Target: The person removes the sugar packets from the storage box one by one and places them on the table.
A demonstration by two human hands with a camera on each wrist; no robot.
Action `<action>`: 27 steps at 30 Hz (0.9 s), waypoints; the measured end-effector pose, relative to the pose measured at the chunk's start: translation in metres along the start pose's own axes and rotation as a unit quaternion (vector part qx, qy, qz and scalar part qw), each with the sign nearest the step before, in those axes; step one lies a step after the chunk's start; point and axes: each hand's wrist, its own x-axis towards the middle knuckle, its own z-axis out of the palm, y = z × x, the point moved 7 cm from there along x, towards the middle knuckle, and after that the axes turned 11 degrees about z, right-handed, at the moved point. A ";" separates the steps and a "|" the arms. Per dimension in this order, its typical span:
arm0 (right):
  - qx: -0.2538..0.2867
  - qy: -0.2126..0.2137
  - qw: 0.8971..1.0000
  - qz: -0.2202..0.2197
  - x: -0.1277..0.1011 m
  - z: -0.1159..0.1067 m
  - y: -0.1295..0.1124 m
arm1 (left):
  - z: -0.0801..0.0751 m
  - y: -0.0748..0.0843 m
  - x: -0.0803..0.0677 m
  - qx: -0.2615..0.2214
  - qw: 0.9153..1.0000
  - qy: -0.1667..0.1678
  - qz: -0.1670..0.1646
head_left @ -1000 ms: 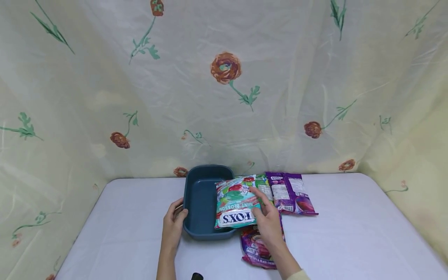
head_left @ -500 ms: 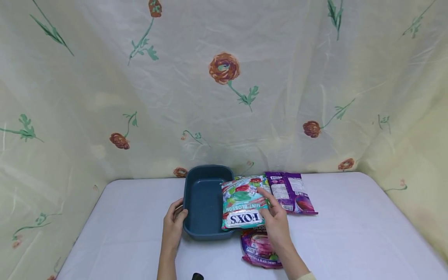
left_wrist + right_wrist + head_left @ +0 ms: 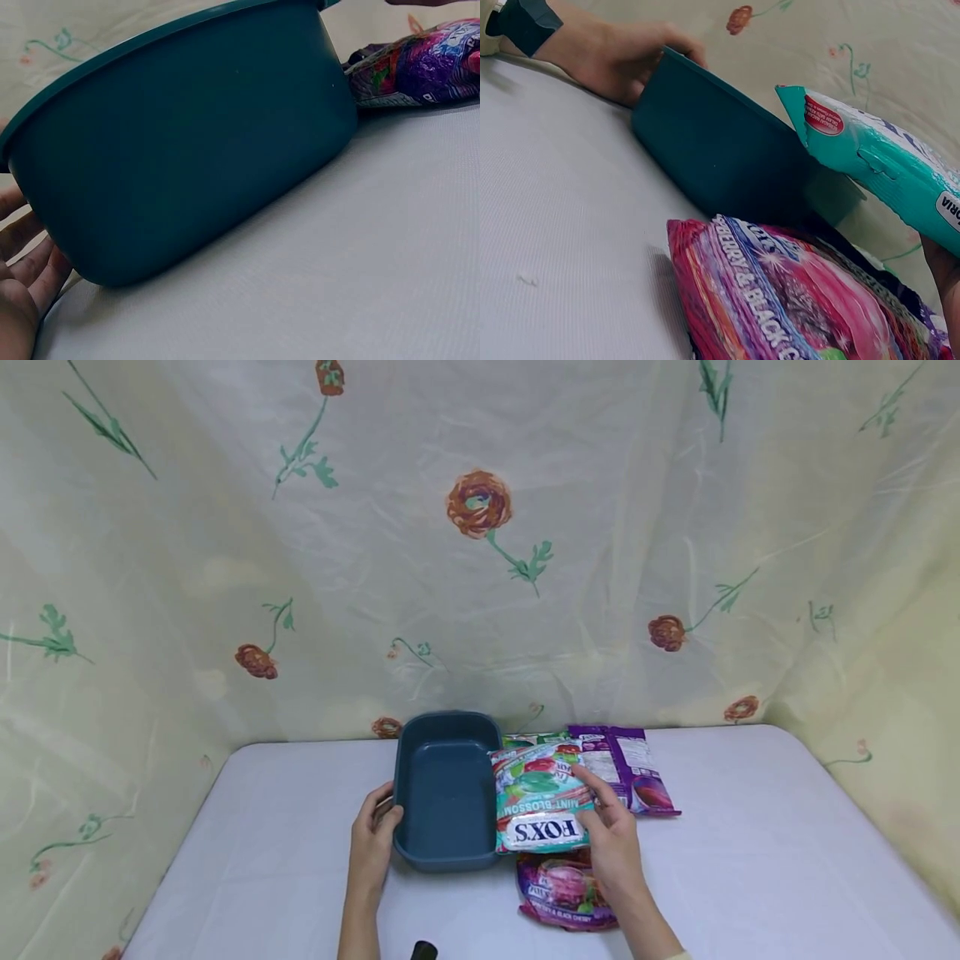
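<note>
A pale cream curtain (image 3: 600, 527), printed with red-brown flowers on green stems, is hung across the back and drawn round both sides. It is creased and faintly glossy under soft, even light. Below it, a tabletop (image 3: 750, 877) is covered in a white cloth with a fine ribbed weave and rounded far corners.
</note>
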 end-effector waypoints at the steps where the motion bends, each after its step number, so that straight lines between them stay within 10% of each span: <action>1: 0.001 -0.002 1.000 -0.002 0.000 0.000 0.000 | -0.001 0.000 0.000 0.000 1.000 0.001 0.000; 27: 0.043 0.011 0.998 0.040 0.002 -0.026 0.021 | -0.002 -0.005 0.002 0.000 1.000 0.002 0.017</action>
